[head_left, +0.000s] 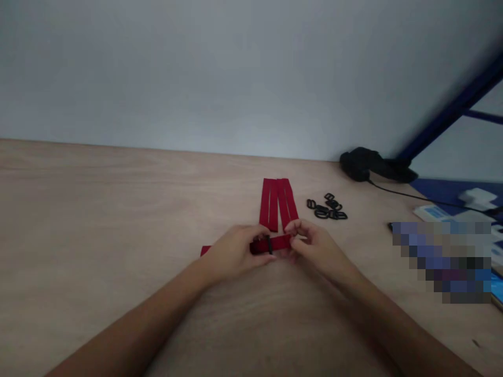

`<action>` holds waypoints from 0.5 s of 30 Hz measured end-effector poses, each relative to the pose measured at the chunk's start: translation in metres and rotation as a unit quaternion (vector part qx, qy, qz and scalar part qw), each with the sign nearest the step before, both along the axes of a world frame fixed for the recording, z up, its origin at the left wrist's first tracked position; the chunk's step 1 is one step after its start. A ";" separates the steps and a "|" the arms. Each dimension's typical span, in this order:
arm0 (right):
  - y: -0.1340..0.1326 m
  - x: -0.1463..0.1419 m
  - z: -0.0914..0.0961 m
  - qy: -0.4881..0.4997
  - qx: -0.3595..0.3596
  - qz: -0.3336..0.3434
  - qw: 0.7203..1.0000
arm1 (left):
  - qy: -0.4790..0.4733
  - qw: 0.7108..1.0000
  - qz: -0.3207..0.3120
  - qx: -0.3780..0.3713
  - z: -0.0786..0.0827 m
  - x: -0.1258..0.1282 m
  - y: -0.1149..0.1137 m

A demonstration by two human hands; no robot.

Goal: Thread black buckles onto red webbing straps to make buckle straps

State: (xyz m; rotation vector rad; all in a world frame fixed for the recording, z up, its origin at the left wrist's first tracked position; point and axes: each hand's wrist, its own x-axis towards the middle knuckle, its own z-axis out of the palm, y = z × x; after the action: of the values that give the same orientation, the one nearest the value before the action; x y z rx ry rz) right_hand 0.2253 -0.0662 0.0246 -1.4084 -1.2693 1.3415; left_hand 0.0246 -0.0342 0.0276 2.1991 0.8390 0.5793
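Observation:
A red webbing strap (pixel 281 242) runs between my two hands just above the table, and a black slider buckle (pixel 269 245) sits around it. My left hand (pixel 231 254) is closed on the buckle with thumb and fingers; the strap's other end sticks out past this hand on the left. With a pinch, my right hand (pixel 318 250) grips the strap's right end. Beyond my hands lie several flat red straps (pixel 269 201), side by side. To their right is a loose group of several black slider buckles (pixel 322 214).
The wooden table (pixel 98 209) meets a pale wall (pixel 176 78) at the back. A black object with a cable (pixel 369 163) lies in the far right corner. Nearer on the right are a white box (pixel 431 212) and a blurred-out area.

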 end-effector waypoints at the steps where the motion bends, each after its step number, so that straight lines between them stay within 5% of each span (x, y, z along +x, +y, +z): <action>1: 0.000 0.002 0.000 -0.009 0.002 -0.007 1.000 | 0.007 1.000 0.003 -0.003 0.000 0.000 0.000; 6: 0.000 0.004 0.001 0.025 -0.025 -0.009 0.999 | 0.013 1.000 0.006 -0.011 -0.001 0.000 0.000; 11: -0.004 0.003 0.005 0.151 -0.066 0.125 0.978 | -0.003 1.000 -0.018 -0.023 0.000 0.001 -0.001; 15: -0.004 0.003 0.005 0.049 -0.003 0.170 0.984 | -0.020 0.999 -0.030 -0.040 -0.001 0.000 -0.001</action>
State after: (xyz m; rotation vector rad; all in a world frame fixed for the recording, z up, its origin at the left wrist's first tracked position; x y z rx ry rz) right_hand 0.2283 -0.0704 0.0299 -1.1474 -1.4877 1.6199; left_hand 0.0249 -0.0355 0.0263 2.1262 0.7598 0.5481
